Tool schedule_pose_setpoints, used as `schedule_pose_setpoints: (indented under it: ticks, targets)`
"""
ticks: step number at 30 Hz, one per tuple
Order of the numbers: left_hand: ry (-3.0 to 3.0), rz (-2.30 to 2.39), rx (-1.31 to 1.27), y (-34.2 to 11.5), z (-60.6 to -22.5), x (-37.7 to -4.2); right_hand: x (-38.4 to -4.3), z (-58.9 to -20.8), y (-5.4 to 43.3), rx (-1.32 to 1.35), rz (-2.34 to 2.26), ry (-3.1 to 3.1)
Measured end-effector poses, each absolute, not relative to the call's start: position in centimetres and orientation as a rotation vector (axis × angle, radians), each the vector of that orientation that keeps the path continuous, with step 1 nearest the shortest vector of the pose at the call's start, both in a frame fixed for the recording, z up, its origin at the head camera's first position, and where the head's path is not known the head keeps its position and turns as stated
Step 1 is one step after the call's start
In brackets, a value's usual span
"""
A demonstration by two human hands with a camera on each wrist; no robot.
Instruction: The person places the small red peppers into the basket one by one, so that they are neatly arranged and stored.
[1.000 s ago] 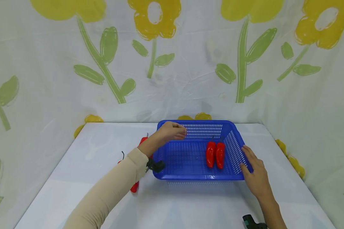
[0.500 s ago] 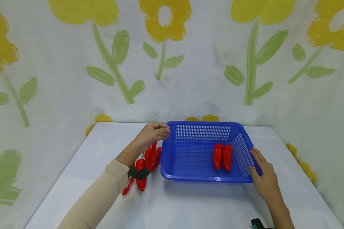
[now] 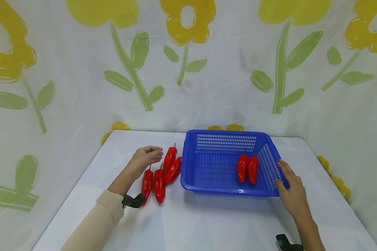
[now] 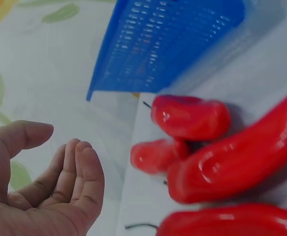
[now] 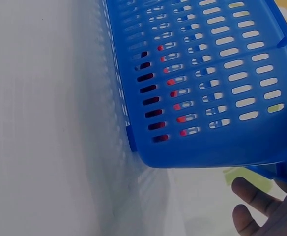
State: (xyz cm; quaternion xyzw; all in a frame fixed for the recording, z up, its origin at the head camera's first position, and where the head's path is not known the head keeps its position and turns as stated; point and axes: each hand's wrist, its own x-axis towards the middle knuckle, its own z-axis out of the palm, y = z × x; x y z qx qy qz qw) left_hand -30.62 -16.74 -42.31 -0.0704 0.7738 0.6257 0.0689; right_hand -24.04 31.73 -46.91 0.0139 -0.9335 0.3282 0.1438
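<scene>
My left hand (image 3: 142,158) hovers at the upper left of several glossy red chili peppers (image 3: 159,184), its fingers loosely bent and holding nothing. In the left wrist view, a gap shows between its thumb and fingers (image 4: 87,172), with the peppers (image 4: 232,164) off to the right. A blue perforated plastic basket (image 3: 213,191) stands right of the loose peppers. Inside it, two more red peppers (image 3: 247,169) lie side by side. My right hand (image 3: 292,193) holds the basket's right rim near its front corner; in the right wrist view, fingertips (image 5: 251,196) appear below the rim.
A white table (image 3: 207,223) carries everything. Behind it hangs a pale curtain (image 3: 220,87) printed with yellow flowers. The table's back edge runs just behind the basket. A dark strap device (image 3: 133,201) sits on the left wrist.
My left hand has moved from over the basket leftward to beside the loose peppers, uncovering them. The right hand stays at the basket's rim. The whole head view has shifted slightly.
</scene>
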Motion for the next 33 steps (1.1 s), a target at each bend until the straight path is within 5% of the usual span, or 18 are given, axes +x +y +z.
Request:
schedule_pose_setpoints:
  ticks: [33]
  targets:
    - [2.499, 1.363, -0.525, -20.7, -46.5, -25.2, -24.2, -46.7, 32.0, 0.040, 1.027, -2.679]
